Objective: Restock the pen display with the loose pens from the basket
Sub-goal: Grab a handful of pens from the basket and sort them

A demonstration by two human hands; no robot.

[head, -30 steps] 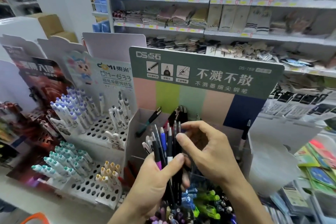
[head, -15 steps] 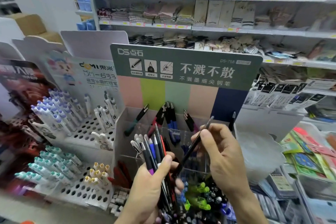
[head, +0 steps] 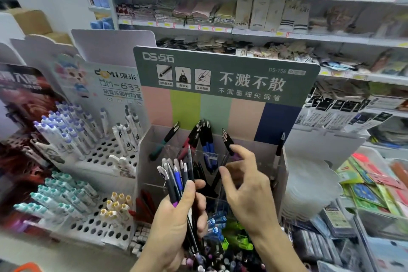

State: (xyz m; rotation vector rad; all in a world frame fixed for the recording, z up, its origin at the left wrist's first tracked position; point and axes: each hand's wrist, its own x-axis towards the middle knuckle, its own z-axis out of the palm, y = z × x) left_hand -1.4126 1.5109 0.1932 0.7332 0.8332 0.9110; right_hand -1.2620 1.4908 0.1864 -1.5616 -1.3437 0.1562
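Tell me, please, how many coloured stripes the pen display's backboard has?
5, left to right: pink, lime, sage, peach, navy.

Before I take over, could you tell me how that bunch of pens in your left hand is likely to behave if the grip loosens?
The bunch of pens fans out above the left hand, so single pens would probably slip free. Their barrels look smooth, round and stiff, likely to slide and roll. Each looks slim and probably light.
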